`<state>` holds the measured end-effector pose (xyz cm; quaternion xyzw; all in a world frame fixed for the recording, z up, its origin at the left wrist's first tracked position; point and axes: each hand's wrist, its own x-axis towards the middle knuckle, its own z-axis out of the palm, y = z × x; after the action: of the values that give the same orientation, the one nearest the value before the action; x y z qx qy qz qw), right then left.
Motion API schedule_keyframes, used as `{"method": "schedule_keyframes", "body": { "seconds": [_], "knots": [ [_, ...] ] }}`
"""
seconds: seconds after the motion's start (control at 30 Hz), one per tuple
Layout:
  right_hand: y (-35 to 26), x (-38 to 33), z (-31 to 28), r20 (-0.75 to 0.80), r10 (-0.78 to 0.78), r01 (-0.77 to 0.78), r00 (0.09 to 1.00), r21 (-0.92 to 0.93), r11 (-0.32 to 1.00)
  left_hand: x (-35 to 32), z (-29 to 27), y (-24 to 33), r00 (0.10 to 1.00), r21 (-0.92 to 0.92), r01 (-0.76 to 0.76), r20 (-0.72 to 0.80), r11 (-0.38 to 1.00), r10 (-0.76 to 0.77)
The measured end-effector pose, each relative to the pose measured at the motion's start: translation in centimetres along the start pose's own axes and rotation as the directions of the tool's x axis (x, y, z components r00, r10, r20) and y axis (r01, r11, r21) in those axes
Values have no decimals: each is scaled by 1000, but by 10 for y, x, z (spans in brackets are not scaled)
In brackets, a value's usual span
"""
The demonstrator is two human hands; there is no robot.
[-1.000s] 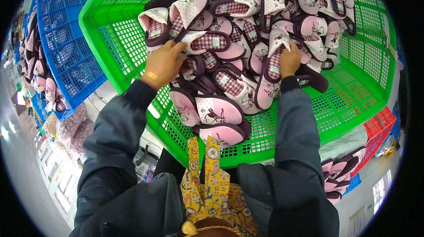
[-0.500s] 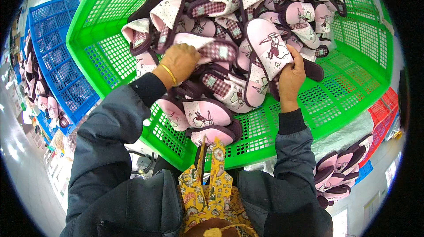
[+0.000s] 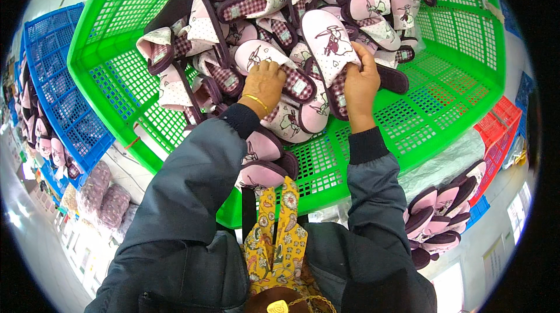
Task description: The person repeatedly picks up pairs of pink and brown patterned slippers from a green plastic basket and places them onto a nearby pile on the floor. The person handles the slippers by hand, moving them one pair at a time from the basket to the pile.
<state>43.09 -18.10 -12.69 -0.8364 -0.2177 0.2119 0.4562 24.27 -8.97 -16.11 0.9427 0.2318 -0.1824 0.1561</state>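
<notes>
Inside the green basket (image 3: 431, 100), at twelve o'clock, the left slipper (image 3: 248, 51) lies under the left hand (image 3: 265, 85), whose fingers are curled around its upper; the right hand (image 3: 360, 88), at one o'clock, grips the right slipper (image 3: 322, 27) by the edge of its foot opening, thumb on top. Over the last half second the left hand has carried its slipper toward three o'clock, narrowing the gap, so the two now lie nearly side by side, toes toward eleven, heels toward five; whether they touch I cannot tell. The slipper pile (image 3: 373, 10) crowds them from nine around to one, and a stacked pair (image 3: 259, 173) sits below the left wrist, hemming in that arm. Beyond the rim are a blue basket (image 3: 64, 85) between nine and ten, wrapped bundles (image 3: 96, 193) at eight, a red basket (image 3: 499, 129) at three and more slippers (image 3: 446, 208) at four.
</notes>
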Motion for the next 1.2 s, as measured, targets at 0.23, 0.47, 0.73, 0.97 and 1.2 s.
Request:
{"method": "schedule_keyframes", "body": {
  "seconds": [0.23,0.47,0.73,0.97,1.2],
  "knots": [
    [23,-5,9,43,-52,55,998,-91,994,-26,-4,-21,986,-322,-34,-168,946,-21],
    [23,-19,19,180,-50,55,982,-23,998,-29,-2,-20,976,-476,30,-177,879,-129],
    [9,-36,23,343,-161,212,926,-116,970,-51,2,-19,995,-150,86,-30,985,-91],
    [19,-2,3,102,-317,331,943,-409,851,-20,19,-32,990,-44,139,-12,989,-139],
    [11,-5,23,192,-434,473,880,-286,833,-47,-15,-49,992,-200,108,89,974,-92]
  ]
}}
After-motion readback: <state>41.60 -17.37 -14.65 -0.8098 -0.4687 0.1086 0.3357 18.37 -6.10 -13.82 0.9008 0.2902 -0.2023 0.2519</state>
